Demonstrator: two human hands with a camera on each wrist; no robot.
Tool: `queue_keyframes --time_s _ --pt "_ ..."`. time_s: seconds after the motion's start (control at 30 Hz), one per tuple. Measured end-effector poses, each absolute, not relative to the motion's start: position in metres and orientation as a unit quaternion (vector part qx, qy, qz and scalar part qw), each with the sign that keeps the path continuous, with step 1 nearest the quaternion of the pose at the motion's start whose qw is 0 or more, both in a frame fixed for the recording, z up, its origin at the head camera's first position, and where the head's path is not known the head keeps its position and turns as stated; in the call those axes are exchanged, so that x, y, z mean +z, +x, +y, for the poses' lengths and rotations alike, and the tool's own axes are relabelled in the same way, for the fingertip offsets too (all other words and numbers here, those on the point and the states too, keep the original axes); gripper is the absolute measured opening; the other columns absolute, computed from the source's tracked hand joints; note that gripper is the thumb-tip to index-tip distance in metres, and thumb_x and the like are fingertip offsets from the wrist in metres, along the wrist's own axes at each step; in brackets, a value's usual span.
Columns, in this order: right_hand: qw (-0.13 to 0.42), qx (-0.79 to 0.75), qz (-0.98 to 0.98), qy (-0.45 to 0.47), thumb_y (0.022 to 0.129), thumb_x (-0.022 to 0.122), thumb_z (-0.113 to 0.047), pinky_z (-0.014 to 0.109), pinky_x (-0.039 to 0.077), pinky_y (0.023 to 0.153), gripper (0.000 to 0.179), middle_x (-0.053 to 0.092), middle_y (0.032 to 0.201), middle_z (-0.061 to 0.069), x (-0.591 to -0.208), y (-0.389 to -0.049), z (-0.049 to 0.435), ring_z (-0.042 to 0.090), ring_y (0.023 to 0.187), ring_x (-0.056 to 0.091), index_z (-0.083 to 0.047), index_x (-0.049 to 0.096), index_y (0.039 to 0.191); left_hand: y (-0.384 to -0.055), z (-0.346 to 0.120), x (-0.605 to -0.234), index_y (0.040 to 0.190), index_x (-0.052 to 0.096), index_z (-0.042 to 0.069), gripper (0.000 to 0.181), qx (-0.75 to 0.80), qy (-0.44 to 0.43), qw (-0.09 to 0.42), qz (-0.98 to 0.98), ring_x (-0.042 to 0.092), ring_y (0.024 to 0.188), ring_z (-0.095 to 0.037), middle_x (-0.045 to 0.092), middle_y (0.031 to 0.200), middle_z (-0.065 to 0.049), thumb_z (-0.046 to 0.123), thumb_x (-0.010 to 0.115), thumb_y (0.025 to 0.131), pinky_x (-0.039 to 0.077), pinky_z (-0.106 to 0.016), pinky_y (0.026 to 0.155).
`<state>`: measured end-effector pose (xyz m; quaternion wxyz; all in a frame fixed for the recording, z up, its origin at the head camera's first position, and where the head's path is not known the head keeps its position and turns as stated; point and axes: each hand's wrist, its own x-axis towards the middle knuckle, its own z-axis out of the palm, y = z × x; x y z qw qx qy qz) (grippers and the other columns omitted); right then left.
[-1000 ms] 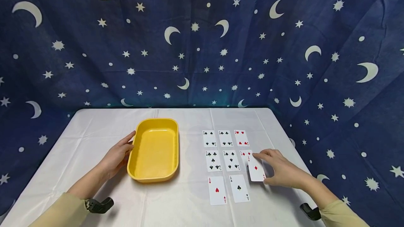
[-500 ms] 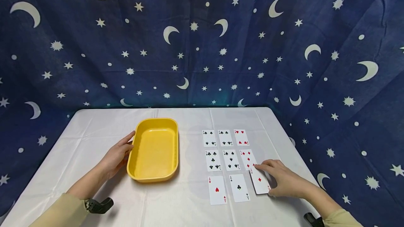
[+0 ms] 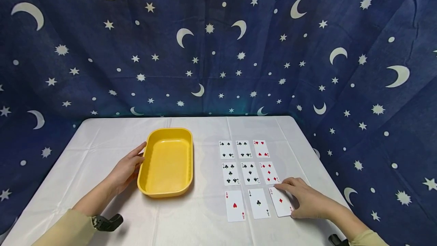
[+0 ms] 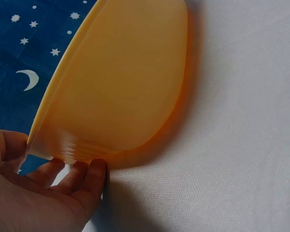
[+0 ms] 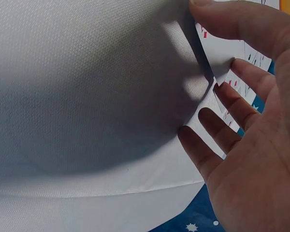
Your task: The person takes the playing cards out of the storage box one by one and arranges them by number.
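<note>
My left hand (image 3: pixel 124 171) rests against the outer left wall of a yellow tray (image 3: pixel 190 162), its fingertips touching the side in the left wrist view. On the right, my right hand (image 3: pixel 308 201) holds the ace of diamonds (image 3: pixel 281 202) by its far and near right corners, between a finger and the thumb. That card lies slightly tilted, low over the white tablecloth, at the right end of the nearest row. Beside it are the ace of clubs (image 3: pixel 258 203) and the ace of hearts (image 3: pixel 235 206). The five of diamonds (image 3: pixel 269 173) lies just beyond.
Behind the aces, the five of clubs (image 3: pixel 230 174) and five of spades (image 3: pixel 250 174) form the middle row. The four of hearts (image 3: pixel 261 149) ends a farther row of fours. A blue curtain (image 3: pixel 218 48) with moons and stars hangs behind the white table (image 3: pixel 198 223).
My right hand has drawn the ace of diamonds toward me and to the right, off the five of diamonds and down beside the ace of clubs. The left hand and tray stay put.
</note>
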<state>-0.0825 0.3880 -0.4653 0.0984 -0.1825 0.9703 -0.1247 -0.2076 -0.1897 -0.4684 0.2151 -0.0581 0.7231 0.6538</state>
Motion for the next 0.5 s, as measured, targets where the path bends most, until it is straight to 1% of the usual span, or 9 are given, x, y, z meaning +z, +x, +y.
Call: queue_keyframes --time_s 0.2,0.5 --pt "0.099 -0.120 0.970 -0.188 0.059 0.084 -0.013 0.035 0.047 0.090 0.090 0.049 0.131 -0.010 -0.4665 -0.0820 0.3881 0.016 0.118 0.044 -0.024 0.059 0.144 -0.2081 -0.1895 -0.4692 0.166 0.008 0.031 0.065 0.656 -0.058 0.217 0.720 0.027 0.149 -0.039 0.008 0.170 -0.018 0.016 0.035 0.108 0.028 -0.056 0.118" --pt "0.097 -0.117 0.970 -0.192 0.058 0.085 -0.013 0.037 0.047 0.091 0.090 0.049 0.132 -0.009 -0.4688 -0.0826 0.3884 0.016 0.118 0.044 -0.025 0.059 0.144 -0.2090 -0.1911 -0.4685 0.165 0.006 0.031 0.065 0.654 -0.058 0.219 0.722 0.022 0.151 -0.041 0.004 0.170 -0.020 0.017 0.035 0.108 0.026 -0.056 0.118"
